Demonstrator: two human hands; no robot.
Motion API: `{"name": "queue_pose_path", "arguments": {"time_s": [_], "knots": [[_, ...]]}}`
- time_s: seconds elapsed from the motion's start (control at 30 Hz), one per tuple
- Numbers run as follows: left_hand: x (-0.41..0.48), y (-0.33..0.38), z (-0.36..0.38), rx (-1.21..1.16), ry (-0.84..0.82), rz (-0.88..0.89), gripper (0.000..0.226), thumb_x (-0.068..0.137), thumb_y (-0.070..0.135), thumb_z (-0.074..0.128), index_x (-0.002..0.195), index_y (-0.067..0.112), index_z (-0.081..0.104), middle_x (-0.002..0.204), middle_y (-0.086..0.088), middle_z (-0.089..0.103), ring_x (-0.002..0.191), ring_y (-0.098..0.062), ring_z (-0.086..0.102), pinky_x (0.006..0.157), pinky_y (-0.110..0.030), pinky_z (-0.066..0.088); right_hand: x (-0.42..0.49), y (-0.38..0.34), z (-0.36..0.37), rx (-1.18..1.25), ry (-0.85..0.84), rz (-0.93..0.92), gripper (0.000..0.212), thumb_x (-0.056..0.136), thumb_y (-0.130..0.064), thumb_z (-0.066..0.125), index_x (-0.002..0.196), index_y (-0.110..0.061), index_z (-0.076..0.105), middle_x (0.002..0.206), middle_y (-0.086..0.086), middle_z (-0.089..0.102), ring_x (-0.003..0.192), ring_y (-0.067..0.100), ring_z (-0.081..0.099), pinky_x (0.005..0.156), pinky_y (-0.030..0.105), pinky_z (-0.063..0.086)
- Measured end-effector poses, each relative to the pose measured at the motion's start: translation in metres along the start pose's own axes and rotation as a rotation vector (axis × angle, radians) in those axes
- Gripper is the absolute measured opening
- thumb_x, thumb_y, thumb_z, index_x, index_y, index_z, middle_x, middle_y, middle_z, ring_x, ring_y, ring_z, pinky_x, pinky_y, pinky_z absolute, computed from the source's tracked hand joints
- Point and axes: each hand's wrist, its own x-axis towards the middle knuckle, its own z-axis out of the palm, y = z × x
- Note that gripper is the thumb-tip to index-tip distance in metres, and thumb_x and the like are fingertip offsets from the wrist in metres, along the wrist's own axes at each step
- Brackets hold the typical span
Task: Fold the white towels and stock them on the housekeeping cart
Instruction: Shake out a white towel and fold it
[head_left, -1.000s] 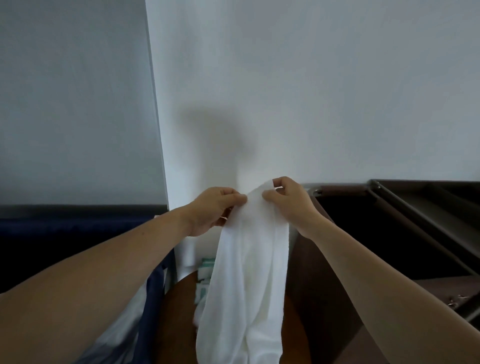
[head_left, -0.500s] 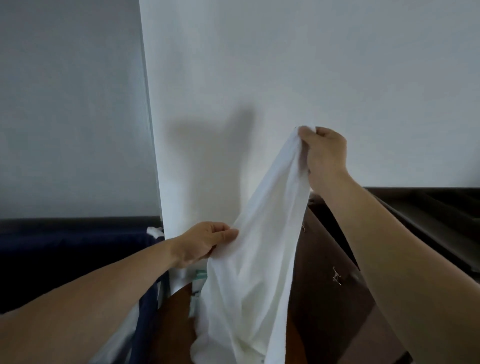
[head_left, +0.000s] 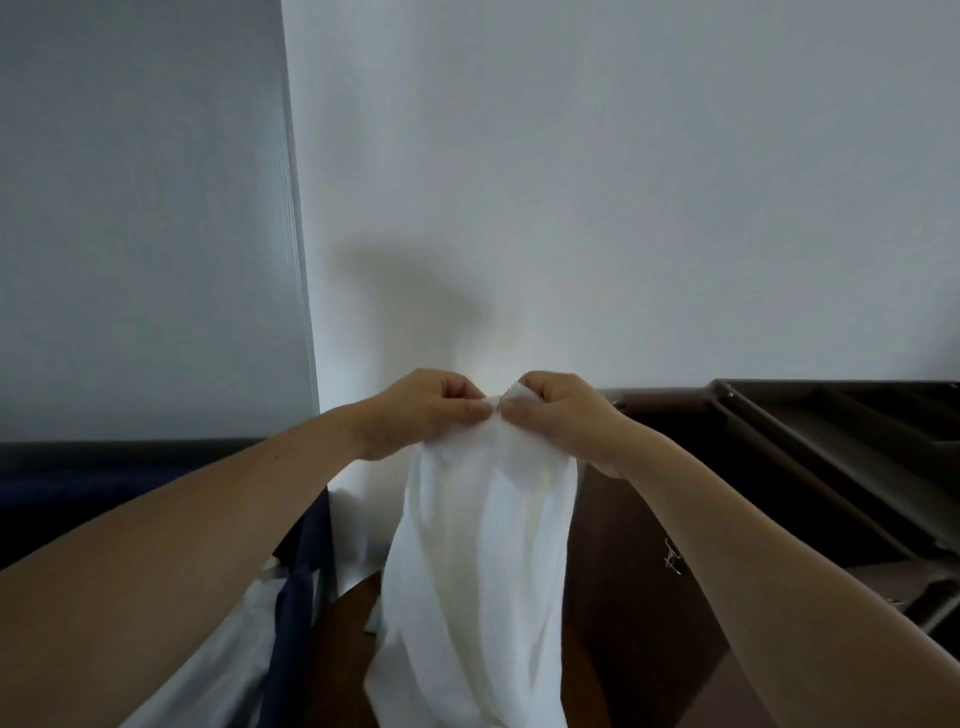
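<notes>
hanging from both hands, a white towel drops in loose folds down the middle of the view, its lower end running out past the bottom edge. the left hand and the right hand sit close together, thumbs nearly touching, each with its fingers curled shut and pinching the towel's top edge. both are raised in front of a plain white wall. to the right stands a dark brown cart; its side panel is just beside the towel, and its top tray is open, with dark dividers inside, but what lies in it cannot be made out. to the left is a dark blue bag on a frame, with a pale lining or cloth showing inside; which of the two it is cannot be told. a brown floor shows between the bag and the towel.
</notes>
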Motion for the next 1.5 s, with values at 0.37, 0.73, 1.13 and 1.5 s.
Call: {"name": "queue_pose_path", "arguments": {"time_s": [0.37, 0.73, 1.13, 1.5], "knots": [[-0.035, -0.077, 0.014, -0.125, 0.054, -0.193, 0.016, 0.098, 0.022, 0.059, 0.090, 0.015, 0.071, 0.082, 0.001, 0.070, 0.076, -0.015, 0.064, 0.072, -0.029, 0.054, 0.031, 0.000, -0.052, 0.182, 0.703, -0.089, 0.027, 0.087, -0.037, 0.058, 0.072, -0.017, 0.048, 0.059, -0.014, 0.049, 0.053, 0.004, 0.044, 0.056, 0.027, 0.041], [-0.020, -0.055, -0.011, 0.654, 0.368, -0.012, 0.033, 0.081, 0.037, 0.071, 0.101, 0.029, 0.046, 0.085, 0.008, 0.061, 0.066, -0.012, 0.064, 0.055, -0.025, 0.051, 0.028, 0.034, -0.049, 0.166, 0.788, -0.038, 0.029, 0.096, -0.031, 0.054, 0.091, -0.002, 0.054, 0.077, -0.002, 0.052, 0.067, 0.012, 0.047, 0.062, 0.029, 0.041], [-0.012, -0.054, -0.012, -0.271, 0.313, -0.365, 0.023, 0.090, 0.015, 0.066, 0.106, -0.001, 0.070, 0.102, -0.015, 0.073, 0.088, -0.028, 0.069, 0.075, -0.038, 0.059, 0.015, 0.041, -0.037, -0.159, 0.341, -0.020, 0.011, 0.093, -0.014, 0.063, 0.086, -0.009, 0.057, 0.088, -0.009, 0.054, 0.078, 0.015, 0.054, 0.066, 0.029, 0.040], [0.002, -0.011, 0.011, 0.677, 0.091, 0.099, 0.025, 0.099, 0.034, 0.054, 0.079, 0.019, 0.055, 0.073, 0.007, 0.056, 0.067, -0.012, 0.051, 0.056, -0.013, 0.037, -0.004, 0.019, 0.007, -0.092, 0.034, -0.066, 0.018, 0.097, -0.021, 0.063, 0.092, -0.004, 0.063, 0.083, 0.007, 0.061, 0.078, 0.017, 0.055, 0.070, 0.031, 0.045]]}}
